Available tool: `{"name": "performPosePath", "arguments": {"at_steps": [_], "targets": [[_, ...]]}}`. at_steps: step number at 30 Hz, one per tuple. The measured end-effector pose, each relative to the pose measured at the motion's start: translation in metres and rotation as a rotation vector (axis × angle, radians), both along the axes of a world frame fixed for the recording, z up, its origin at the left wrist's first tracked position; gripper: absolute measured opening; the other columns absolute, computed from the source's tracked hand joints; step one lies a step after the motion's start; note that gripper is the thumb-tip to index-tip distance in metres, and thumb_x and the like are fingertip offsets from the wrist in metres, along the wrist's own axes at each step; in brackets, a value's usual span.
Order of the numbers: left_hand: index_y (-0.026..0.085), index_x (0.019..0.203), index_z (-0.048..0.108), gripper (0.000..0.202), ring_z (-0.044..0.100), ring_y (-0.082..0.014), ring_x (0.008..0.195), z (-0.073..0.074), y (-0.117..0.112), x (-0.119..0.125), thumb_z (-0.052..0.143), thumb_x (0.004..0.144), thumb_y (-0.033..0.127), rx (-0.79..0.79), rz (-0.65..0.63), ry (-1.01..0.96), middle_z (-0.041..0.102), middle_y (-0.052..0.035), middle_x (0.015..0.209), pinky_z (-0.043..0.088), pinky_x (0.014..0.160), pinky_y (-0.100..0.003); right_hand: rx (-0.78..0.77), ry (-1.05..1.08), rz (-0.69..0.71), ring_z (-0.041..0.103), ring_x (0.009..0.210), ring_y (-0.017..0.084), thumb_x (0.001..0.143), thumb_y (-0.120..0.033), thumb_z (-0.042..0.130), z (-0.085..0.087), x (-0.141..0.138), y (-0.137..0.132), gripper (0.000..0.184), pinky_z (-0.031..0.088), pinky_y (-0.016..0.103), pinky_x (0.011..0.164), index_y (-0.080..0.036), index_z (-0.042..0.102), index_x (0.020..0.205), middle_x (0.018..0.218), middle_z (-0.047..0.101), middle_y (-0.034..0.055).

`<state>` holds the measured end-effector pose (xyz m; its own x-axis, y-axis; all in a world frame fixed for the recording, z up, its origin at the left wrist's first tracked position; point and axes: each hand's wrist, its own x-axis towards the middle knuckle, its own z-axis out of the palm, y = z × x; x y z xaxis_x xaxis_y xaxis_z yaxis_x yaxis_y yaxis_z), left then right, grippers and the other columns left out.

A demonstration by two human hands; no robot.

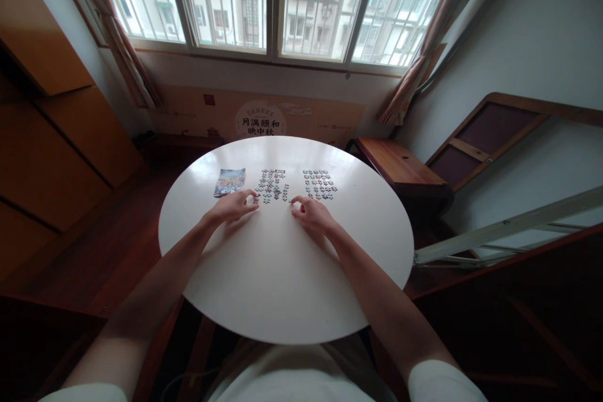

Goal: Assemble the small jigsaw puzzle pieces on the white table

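Note:
Jigsaw puzzle pieces lie in two groups on the white round table (282,276): a left group (271,187) and a right group (319,183). My left hand (234,206) rests at the near left edge of the left group, its index finger and thumb curved around a small puzzle piece (255,200). Just right of that group, my right hand (311,213) has its fingers curled in, with the fingertips at another small piece (290,201). Both pieces are partly hidden by the fingers. A blue, colourfully printed packet (230,182) lies flat beyond my left hand.
A wooden bench (400,163) stands behind the table on the right. Leaning by the right wall is a wooden frame (485,132). Orange-brown cabinets (70,144) line the left side. Barred windows (273,3) with curtains are at the back.

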<state>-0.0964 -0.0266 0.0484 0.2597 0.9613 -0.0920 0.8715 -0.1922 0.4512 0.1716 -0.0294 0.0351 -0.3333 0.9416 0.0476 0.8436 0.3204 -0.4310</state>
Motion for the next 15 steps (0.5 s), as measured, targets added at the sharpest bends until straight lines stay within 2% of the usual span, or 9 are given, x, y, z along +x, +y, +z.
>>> {"name": "performPosePath", "arguments": {"at_steps": [8, 15], "targets": [[0.022, 0.121, 0.057, 0.048, 0.054, -0.0136, 0.05, 0.001, 0.0, 0.0, 0.052, 0.083, 0.051, -0.002, 0.002, 0.009, 0.057, 0.0046, 0.057, 0.032, 0.054, -0.024, 0.021, -0.007, -0.002, 0.059, 0.076, 0.016, 0.088, -0.032, 0.054, -0.002, -0.001, 0.0, 0.031, 0.036, 0.024, 0.066, -0.026, 0.062, 0.116, 0.085, 0.068, 0.0008], [0.022, 0.12, 0.057, 0.048, 0.053, -0.0138, 0.05, -0.001, 0.001, 0.001, 0.052, 0.083, 0.05, 0.007, 0.018, 0.019, 0.056, 0.0047, 0.056, 0.031, 0.054, -0.024, 0.025, 0.012, -0.075, 0.062, 0.083, 0.018, 0.09, -0.032, 0.053, 0.02, -0.005, 0.006, 0.033, 0.04, 0.026, 0.069, -0.023, 0.061, 0.121, 0.093, 0.07, 0.0029]]}}
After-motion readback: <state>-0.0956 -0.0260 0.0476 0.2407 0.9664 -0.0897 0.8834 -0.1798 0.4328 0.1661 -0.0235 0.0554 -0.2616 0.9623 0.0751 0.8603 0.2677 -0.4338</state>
